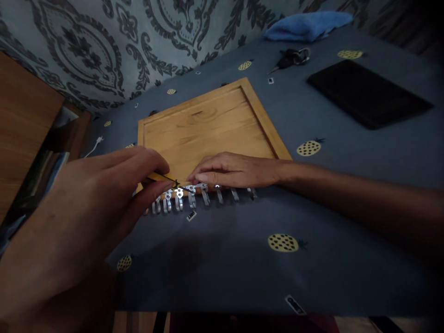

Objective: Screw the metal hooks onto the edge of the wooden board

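Note:
A wooden tray lies on a blue cloth-covered table. Along its near edge runs a row of several metal hooks. My left hand pinches a thin dark tool, its tip touching the hooks near the middle of the row. My right hand lies on the tray's near edge with its fingers pressed together, the fingertips at the hooks just right of the tool's tip.
A black tablet lies at the right rear. A bunch of keys and a folded blue cloth sit at the back. A wooden cabinet stands at the left, with a white cable beside it.

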A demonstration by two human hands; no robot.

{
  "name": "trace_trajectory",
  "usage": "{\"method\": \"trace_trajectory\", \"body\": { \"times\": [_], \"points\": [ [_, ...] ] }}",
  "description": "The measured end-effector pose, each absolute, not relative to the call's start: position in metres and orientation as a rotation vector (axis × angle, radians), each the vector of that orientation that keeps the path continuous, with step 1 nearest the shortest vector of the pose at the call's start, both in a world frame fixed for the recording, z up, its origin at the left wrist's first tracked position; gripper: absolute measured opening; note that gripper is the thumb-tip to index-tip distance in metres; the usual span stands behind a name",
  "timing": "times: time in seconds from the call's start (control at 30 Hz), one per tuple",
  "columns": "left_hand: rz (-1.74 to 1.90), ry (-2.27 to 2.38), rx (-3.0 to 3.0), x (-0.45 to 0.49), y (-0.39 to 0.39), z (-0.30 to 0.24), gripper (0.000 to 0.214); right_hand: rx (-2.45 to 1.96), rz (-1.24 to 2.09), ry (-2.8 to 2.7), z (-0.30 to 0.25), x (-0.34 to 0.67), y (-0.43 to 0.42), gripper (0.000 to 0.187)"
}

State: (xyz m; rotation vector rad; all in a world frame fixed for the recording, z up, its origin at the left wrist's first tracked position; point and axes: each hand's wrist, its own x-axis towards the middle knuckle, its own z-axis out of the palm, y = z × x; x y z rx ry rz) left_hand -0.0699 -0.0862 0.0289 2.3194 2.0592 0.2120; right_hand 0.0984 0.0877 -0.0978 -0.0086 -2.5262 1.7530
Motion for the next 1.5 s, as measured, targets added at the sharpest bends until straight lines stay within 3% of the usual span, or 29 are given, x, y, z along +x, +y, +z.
{"method": "trace_trajectory", "body": {
  "times": [0.3, 1.33, 1.5],
  "points": [
    [0.071, 1.998, 2.446, -0.0648, -0.0821, 0.0287, 0.025, -0.018, 1.748, -2.512, -0.0970, 0.0983, 0.0869, 0.042],
    [0.051, 1.824, 2.357, -0.0612, -0.0789, 0.0301, 0.009, -0.011, 1.725, -2.533, -0.0975, 0.0987, 0.0874, 0.038],
    [0.055, 1.754, 2.350, -0.0618, -0.0788, 0.0314, 0.020, -0.014, 1.718, -2.531, -0.0985, 0.0989, 0.0875, 0.038]
  ]
}}
